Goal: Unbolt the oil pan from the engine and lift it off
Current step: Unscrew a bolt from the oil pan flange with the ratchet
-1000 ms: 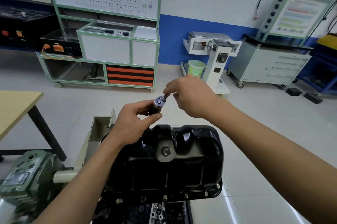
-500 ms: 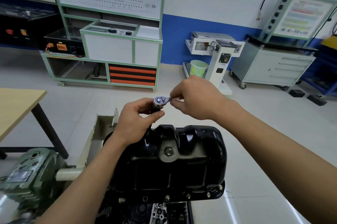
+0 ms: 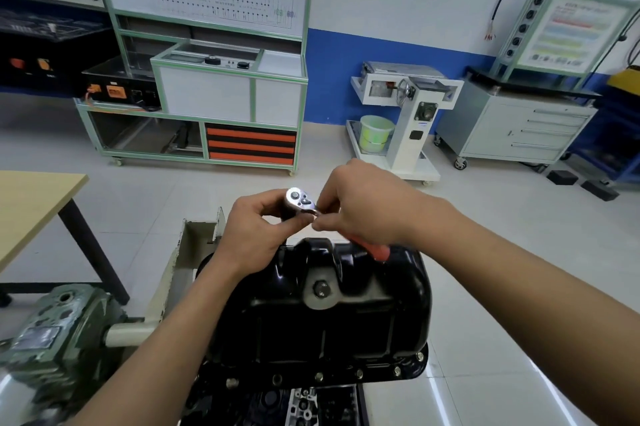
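Observation:
A glossy black oil pan (image 3: 346, 318) sits upside-down on the engine (image 3: 301, 405), with several bolts along its near flange (image 3: 360, 373) and a drain plug (image 3: 320, 288) on its face. Above the pan's far edge, my left hand (image 3: 258, 230) grips the socket end under the chrome ratchet head (image 3: 299, 198). My right hand (image 3: 363, 207) holds the ratchet's handle, whose red grip (image 3: 375, 250) sticks out below my palm. The socket and the bolt beneath it are hidden behind the pan.
A green gearbox (image 3: 52, 339) and cream stand bracket (image 3: 187, 252) carry the engine at the left. A wooden table (image 3: 31, 204) stands far left. Training benches (image 3: 221, 86), a white machine stand (image 3: 408, 120) with a green bucket (image 3: 375, 133) and a grey drawer cabinet (image 3: 512, 127) line the wall.
My right hand has swung the ratchet handle round toward me, so the red grip now shows below it. The left hand has stayed on the socket end.

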Demonstrator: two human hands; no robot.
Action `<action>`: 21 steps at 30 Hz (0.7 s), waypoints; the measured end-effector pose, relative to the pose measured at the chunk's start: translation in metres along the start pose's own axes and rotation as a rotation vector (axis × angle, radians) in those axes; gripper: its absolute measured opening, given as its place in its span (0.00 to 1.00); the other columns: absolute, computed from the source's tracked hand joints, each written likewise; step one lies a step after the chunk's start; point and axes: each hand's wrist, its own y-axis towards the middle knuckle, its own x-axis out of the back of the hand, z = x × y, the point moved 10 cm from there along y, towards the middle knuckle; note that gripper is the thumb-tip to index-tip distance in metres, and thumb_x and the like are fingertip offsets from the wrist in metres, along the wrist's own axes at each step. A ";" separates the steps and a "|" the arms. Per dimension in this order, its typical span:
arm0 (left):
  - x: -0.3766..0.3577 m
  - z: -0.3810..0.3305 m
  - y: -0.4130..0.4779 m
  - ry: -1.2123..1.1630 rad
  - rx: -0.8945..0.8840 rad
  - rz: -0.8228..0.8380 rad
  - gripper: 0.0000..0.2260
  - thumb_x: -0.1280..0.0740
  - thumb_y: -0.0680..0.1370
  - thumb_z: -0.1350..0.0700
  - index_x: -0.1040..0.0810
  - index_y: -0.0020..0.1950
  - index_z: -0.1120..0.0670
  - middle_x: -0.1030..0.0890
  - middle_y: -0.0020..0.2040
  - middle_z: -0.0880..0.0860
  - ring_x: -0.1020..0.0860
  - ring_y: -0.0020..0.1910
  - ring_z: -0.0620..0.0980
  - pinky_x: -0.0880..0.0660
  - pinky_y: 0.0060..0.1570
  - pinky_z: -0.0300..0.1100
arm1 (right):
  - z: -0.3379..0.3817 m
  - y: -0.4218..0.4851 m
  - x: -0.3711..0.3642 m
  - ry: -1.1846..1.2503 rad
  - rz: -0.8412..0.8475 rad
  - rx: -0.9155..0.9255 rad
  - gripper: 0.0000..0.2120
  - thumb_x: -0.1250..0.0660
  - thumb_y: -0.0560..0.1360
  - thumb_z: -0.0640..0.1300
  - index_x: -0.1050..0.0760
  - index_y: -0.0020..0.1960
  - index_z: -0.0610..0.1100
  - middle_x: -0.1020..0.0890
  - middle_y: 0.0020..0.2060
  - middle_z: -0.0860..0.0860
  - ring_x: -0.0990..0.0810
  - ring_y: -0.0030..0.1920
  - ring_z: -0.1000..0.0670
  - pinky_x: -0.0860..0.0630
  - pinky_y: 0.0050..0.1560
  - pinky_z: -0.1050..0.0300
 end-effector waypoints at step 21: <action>0.006 0.006 0.000 0.005 0.043 -0.059 0.13 0.22 0.73 0.62 0.16 0.51 0.46 0.13 0.44 0.48 0.15 0.45 0.48 0.18 0.54 0.47 | -0.035 0.012 0.002 0.027 -0.213 0.060 0.17 0.33 0.78 0.44 0.22 0.67 0.50 0.21 0.64 0.55 0.26 0.65 0.48 0.29 0.65 0.49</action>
